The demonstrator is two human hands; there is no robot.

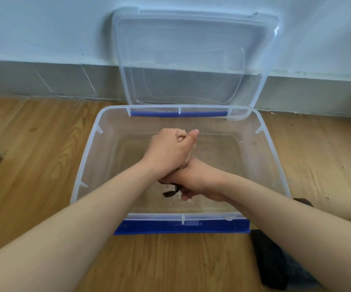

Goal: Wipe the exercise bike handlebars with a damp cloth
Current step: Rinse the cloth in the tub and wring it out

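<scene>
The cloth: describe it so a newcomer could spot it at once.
A clear bin with blue latches sits on the wooden floor. Above it, the left hand and right hand grip the cloth, a pale twisted wad. Only it has a dark braided loop dangling.

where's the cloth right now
In the head view the cloth is at centre frame, gripped between the left hand above and the right hand below, over the open clear bin.

Head view — looking steeply down, close over a clear bin (pixel 86 157) by the wall (pixel 44 28).
</scene>
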